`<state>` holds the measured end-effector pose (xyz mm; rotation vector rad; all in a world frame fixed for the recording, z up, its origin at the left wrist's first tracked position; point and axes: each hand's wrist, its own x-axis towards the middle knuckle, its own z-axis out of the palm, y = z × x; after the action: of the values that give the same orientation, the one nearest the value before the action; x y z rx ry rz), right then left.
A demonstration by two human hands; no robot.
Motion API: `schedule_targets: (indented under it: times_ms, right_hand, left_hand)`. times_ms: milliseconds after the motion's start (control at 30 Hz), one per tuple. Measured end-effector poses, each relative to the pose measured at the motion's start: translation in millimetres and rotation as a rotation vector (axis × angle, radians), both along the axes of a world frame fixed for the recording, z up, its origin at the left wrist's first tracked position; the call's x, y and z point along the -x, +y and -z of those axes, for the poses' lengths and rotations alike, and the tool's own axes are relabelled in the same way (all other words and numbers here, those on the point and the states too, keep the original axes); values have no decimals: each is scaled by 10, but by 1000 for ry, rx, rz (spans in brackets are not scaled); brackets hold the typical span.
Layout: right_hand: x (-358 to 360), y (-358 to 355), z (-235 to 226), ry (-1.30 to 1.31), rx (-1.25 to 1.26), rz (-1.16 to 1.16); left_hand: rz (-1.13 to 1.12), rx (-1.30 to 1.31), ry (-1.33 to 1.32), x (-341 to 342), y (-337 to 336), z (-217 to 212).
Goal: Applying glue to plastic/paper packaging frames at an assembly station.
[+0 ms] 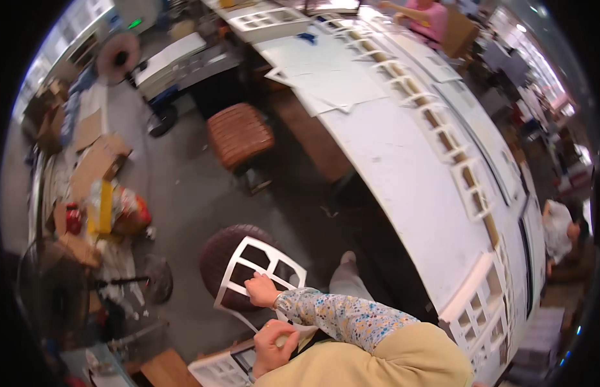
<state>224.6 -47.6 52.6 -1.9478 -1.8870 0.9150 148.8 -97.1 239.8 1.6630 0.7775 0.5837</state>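
My right hand (262,290), in a flower-patterned sleeve, is closed on a white lattice frame (233,266) with several window-like openings. The frame is tilted in front of my body, above a round dark-brown stool (213,258). Nearer my body, my left hand (273,345) has its fingers curled in beside the frame's lower end. Whatever it may hold is hidden by the fingers. Just below that hand, another white lattice piece (210,374) lies at the bottom edge of the view.
A long white worktable (377,161) curves along my right, with white lattice pieces (477,309) and flat sheets (326,64) on it. A brown cushioned stool (241,135) stands ahead. Cardboard (97,164) and a fan (55,284) are at left. A person in pink (432,19) is at the far end.
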Motion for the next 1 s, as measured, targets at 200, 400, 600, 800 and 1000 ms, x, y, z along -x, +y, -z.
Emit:
schedule_targets:
  times_ms: [200,400,600,800,1000]
  right_hand:
    - [953,115,-50,105,-20,-225]
    - [1377,525,-673,268,-215,-242]
    - [-202,1049,-1613,658,-420,515]
    - [-1718,371,-2168,1439,-411,1094]
    - [-2216,-501,-2090,1789,-682,1504]
  left_hand:
    - [-229,45,204,506,-257,112]
    - [-299,54,203,760,-317,110]
    - [-147,-29,58,394,1,175]
    - [169,-32,-60,-142,469,220]
    - [548,-11,6,-692,644,153]
